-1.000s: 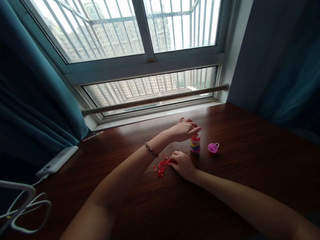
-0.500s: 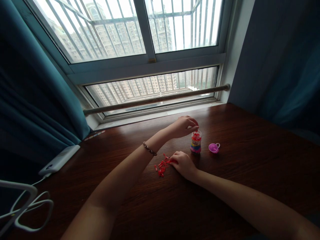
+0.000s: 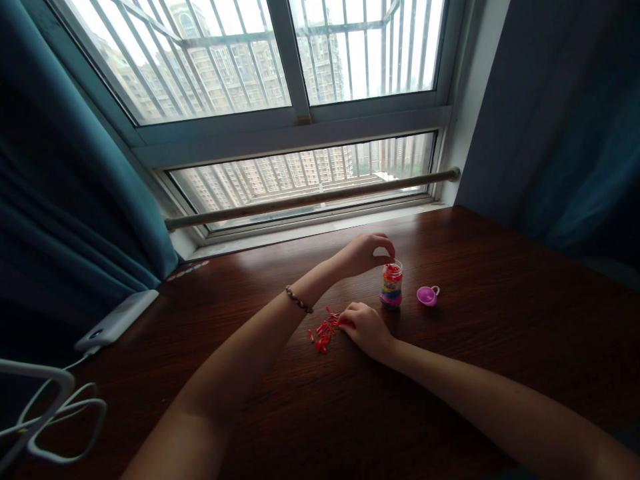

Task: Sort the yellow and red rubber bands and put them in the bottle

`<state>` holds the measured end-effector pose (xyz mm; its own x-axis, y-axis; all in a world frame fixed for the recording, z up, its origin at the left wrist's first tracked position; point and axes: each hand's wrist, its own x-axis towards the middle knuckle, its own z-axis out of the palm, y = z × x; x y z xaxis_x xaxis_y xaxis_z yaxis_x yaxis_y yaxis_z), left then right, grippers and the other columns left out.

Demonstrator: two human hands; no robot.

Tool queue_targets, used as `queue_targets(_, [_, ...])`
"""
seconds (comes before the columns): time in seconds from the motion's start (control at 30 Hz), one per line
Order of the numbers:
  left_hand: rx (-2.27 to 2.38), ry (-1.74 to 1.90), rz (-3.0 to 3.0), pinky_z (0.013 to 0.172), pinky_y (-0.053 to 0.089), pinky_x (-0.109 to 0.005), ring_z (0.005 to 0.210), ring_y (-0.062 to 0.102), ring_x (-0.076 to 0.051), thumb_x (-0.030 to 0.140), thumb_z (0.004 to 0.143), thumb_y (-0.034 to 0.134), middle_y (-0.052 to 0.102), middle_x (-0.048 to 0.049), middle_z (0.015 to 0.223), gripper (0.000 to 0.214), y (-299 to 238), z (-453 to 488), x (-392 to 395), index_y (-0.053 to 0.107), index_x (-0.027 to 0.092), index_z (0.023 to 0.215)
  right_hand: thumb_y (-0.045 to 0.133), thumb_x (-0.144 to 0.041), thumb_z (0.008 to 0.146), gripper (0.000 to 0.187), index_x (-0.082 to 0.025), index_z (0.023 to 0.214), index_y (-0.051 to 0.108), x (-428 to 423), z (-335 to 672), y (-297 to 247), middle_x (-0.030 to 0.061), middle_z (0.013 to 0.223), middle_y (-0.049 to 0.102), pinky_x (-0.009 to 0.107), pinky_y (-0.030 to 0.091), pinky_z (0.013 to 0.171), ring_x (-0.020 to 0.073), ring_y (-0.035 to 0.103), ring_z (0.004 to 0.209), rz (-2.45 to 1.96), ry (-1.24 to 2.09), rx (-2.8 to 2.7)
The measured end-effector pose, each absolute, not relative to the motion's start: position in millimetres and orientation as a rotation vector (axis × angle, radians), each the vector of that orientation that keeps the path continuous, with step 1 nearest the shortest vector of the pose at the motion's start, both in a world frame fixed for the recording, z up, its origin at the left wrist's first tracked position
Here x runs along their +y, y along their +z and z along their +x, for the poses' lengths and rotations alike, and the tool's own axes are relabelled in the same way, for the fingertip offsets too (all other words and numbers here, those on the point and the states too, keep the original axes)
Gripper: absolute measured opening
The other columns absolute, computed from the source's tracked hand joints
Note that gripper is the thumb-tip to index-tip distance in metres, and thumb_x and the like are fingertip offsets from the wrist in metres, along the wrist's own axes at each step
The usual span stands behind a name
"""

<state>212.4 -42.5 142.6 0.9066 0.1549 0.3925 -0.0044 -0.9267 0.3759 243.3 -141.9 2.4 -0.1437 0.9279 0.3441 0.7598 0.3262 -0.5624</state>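
Observation:
A small clear jar [image 3: 391, 287] stands upright on the table, with layers of pink, blue, yellow and red pieces inside. Over its open mouth, my left hand [image 3: 367, 252] has thumb and forefinger pinched together at the rim, with a bit of red at the fingertips. Nearer to me lies a loose pile of small red strip-like pieces [image 3: 324, 333]. My right hand [image 3: 366, 329] rests on the table beside the pile, its fingertips closed on a red piece at the pile's right edge. To the jar's right lies a purple lid with a loop handle [image 3: 428, 295].
The dark wooden table [image 3: 480, 320] reaches to the window sill, where a rail [image 3: 320, 198] runs across. A white power bank [image 3: 117, 321] with a white cable [image 3: 65, 459] lies at the left, near the blue curtain [image 3: 90, 167].
My left hand has shifted slightly at the jar's mouth, its thumb and forefinger now forming a rounder pinch. My right hand, the pile and the lid look unchanged.

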Motion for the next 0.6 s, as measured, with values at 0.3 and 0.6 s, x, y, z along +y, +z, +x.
queue_targets(0.3, [0.171,0.403,2.880,0.090,0.033,-0.032,0.097,0.051,-0.018,0.040,0.086,0.042,0.062,-0.0062,0.098,0.033,140,203,-51,0.067,0.018,0.087,0.054,-0.024,0.081,0.013,-0.019,0.080,0.066,-144,242,5,0.0023,0.082,0.061,0.021,0.039,0.075,0.0129,0.054,0.078,-1.503,0.349,-1.960])
queue_targets(0.6, [0.270,0.175,2.953,0.096,0.019,-0.038,0.107,0.042,-0.022,0.051,0.088,0.025,0.063,-0.0040,0.097,0.052,139,214,-66,0.064,0.018,0.086,0.051,-0.023,0.082,0.016,-0.020,0.079,0.067,-145,241,10,0.0037,0.082,0.061,0.024,0.038,0.077,0.0145,0.054,0.080,-1.550,0.383,-1.961])
